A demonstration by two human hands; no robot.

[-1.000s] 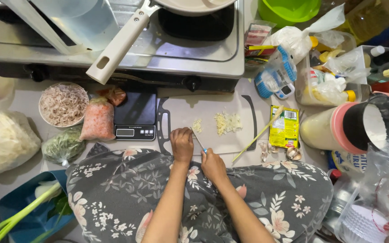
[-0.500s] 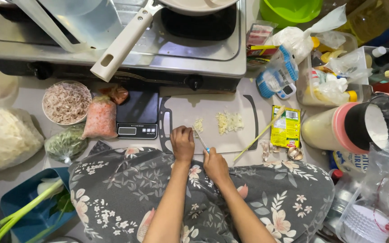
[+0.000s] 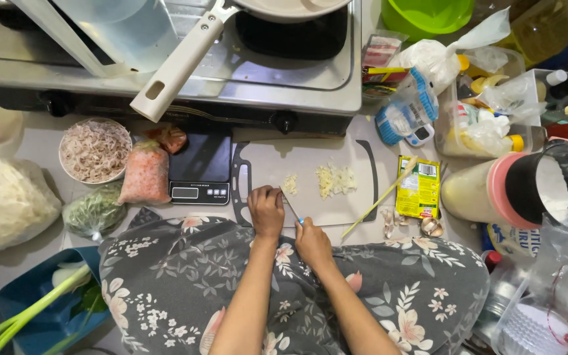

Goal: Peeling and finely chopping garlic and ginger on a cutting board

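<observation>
A pale cutting board (image 3: 350, 200) with a dark rim lies in front of the stove. Two small heaps of chopped garlic (image 3: 335, 179) sit on it. My left hand (image 3: 265, 212) rests curled on the board's near edge, fingers pressed down over something small that I cannot see. My right hand (image 3: 311, 242) grips a small knife (image 3: 292, 210) with a blue handle, its blade angled toward my left hand's fingers. A floral cloth covers my lap below both hands.
A black kitchen scale (image 3: 200, 172) sits left of the board, with a bag of orange bits (image 3: 144, 174), a bowl of dried shrimp (image 3: 94, 150) and a bag of greens (image 3: 93, 212). A pan handle (image 3: 177, 66) juts off the stove. Right: chopstick (image 3: 377, 197), yellow packet (image 3: 418, 187), garlic skins (image 3: 428, 227).
Both hands stay at the board's near edge with only slight shifts. The camera view has drifted a little.
</observation>
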